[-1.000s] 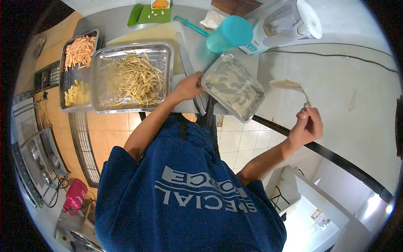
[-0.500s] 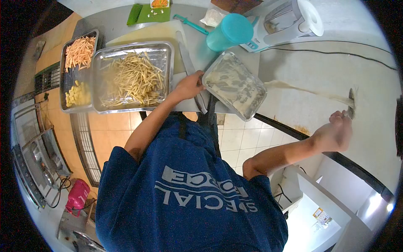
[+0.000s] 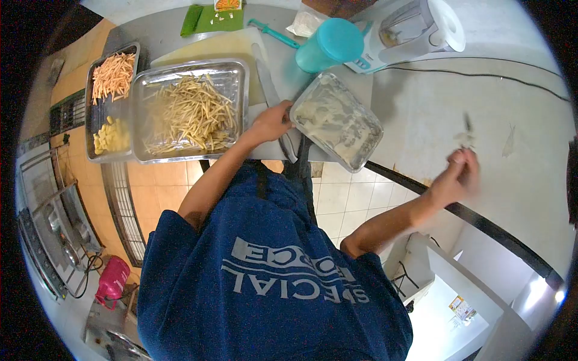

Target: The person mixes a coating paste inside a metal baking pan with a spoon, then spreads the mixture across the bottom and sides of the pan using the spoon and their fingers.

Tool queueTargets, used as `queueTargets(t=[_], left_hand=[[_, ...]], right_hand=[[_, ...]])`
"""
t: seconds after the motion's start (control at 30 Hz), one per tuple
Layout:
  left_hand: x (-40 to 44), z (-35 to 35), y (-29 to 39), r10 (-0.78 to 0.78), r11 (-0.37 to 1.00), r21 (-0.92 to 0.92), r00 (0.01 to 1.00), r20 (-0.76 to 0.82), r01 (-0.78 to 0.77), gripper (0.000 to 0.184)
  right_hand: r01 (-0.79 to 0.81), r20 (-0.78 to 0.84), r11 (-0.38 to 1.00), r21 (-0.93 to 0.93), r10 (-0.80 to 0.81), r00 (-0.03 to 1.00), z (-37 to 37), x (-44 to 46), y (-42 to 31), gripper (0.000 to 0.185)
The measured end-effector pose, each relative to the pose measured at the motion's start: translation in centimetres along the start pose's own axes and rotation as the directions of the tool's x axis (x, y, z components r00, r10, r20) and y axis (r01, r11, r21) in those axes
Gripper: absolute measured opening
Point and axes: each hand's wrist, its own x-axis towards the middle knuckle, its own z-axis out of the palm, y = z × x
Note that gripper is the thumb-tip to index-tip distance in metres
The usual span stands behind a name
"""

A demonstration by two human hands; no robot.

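Observation:
My left hand is closed on the left edge of a small metal tray, smeared inside with a pale, creamy coating. The tray is tilted, at the table's front edge. Out to the right, my right hand is closed on what looks like a metal spoon, blurred by motion, with pale stuff on it. A long knife lies left of the tray, its handle passing beside my left hand. A large metal tray of thin pale strips stands further left.
Another metal tray holds orange strips and yellow pieces. A teal container, a blender, a teal-handled tool and a white bag stand at the back. A black cable crosses the right surface.
My right hand with the spoon has swung left, nearer the small tray. The pale stream stretching between tray and spoon is gone. My left hand and the tray stay in place.

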Motion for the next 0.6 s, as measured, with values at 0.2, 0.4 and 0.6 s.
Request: queueTargets(t=[0.2, 0.4, 0.6], left_hand=[[-0.1, -0.7, 0.9, -0.054, 0.999, 0.009, 0.997, 0.053, 0.054, 0.062], [0.2, -0.4, 0.1, -0.063, 0.994, -0.079, 0.994, 0.087, 0.07, 0.06], [-1.0, -0.5, 1.6, 0.027, 0.991, 0.134, 1.0, -0.005, -0.026, 0.076]], right_hand=[[-0.248, 0.435, 0.937, -0.247, 0.336, 0.835, 6.4, -7.9, 5.1, 0.013], [-0.293, 0.623, 0.876, -0.384, 0.48, 0.618, 8.8, -14.9, 7.7, 0.017], [-0.448, 0.6, 0.794, -0.412, 0.606, 0.523, 9.0, -16.9, 7.1, 0.026]])
